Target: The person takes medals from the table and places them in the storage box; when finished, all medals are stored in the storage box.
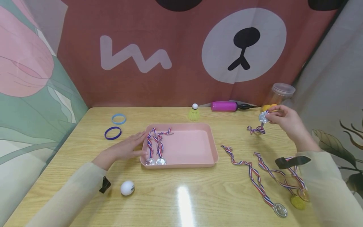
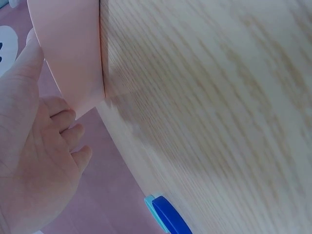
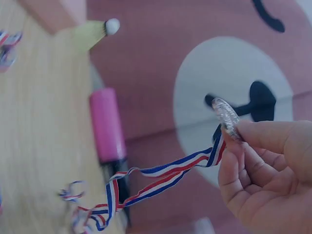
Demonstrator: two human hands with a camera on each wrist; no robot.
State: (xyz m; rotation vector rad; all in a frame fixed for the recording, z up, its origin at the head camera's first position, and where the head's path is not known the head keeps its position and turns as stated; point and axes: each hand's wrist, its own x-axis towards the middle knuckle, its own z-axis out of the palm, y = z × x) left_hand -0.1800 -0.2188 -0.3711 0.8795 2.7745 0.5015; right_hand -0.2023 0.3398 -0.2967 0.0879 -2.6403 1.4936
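Between thumb and fingers, my right hand [image 1: 286, 121] pinches a silver medal [image 1: 263, 117] above the table's right side. Its striped ribbon [image 3: 161, 170] hangs down in a loose bunch. At the left end of the pink tray [image 1: 187, 165], my left hand [image 1: 126, 147] touches the rim with fingers extended. The left wrist view shows that hand [image 2: 44, 161] against the tray's outer wall [image 2: 73, 53]. Inside the tray, two silver medals [image 1: 161, 161] lie at the left with their ribbons stretched toward the back.
Right of the tray lie another silver medal [image 1: 280, 210] and gold medals [image 1: 297, 202] with ribbons. At the back are a shuttlecock [image 1: 194, 113], a pink pump [image 1: 224, 106] and a clear jar [image 1: 280, 93]. Two blue wristbands [image 1: 112, 133] and a white ball [image 1: 127, 188] lie left.
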